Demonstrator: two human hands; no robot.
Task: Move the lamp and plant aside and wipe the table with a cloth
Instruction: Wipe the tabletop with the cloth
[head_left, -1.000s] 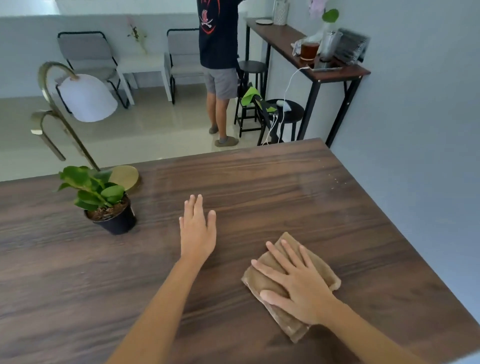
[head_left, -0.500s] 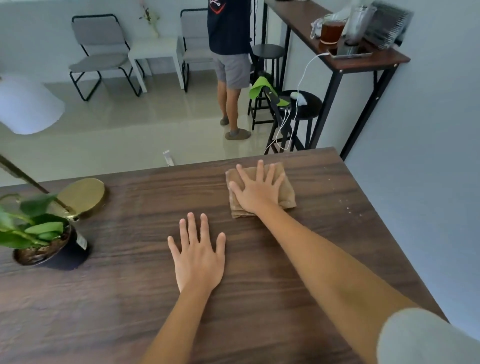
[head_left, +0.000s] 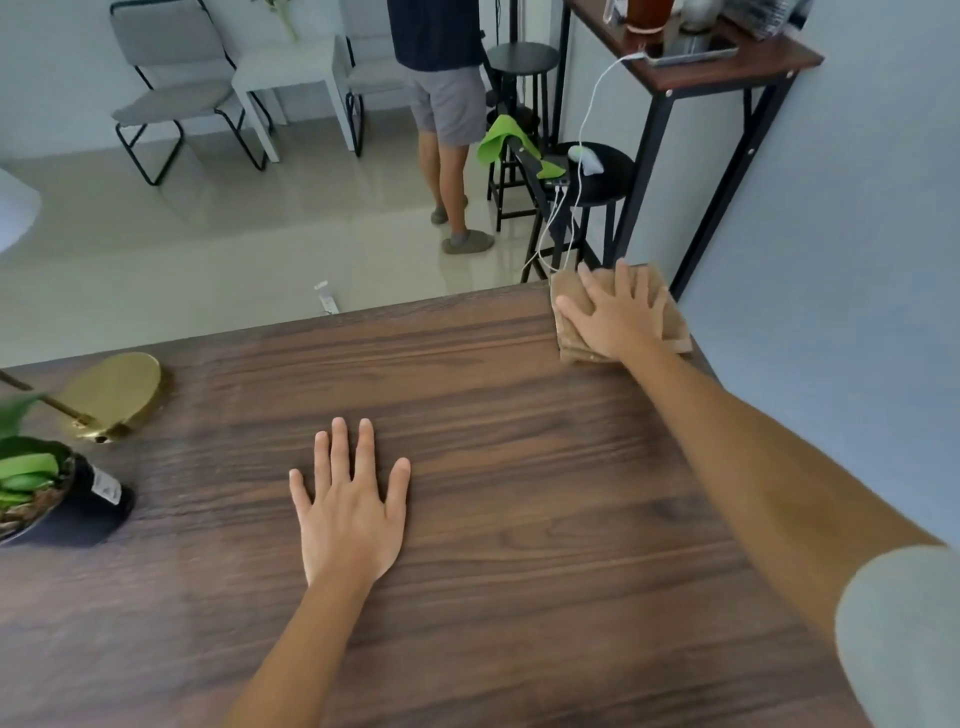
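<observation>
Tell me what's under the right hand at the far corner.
A folded brown cloth lies under the right hand, pressed flat at the far right corner of the wooden table. The tabletop beneath the cloth is covered, so its state cannot be seen.

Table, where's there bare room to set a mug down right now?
The wide stretch of table between the left hand and the cloth under the right hand is bare, as is the near edge on both sides of the left forearm. The left edge is crowded by the lamp base and plant.

left hand (head_left: 350, 512) flat, fingers spread, right hand (head_left: 621, 319) outstretched, palm down
</observation>
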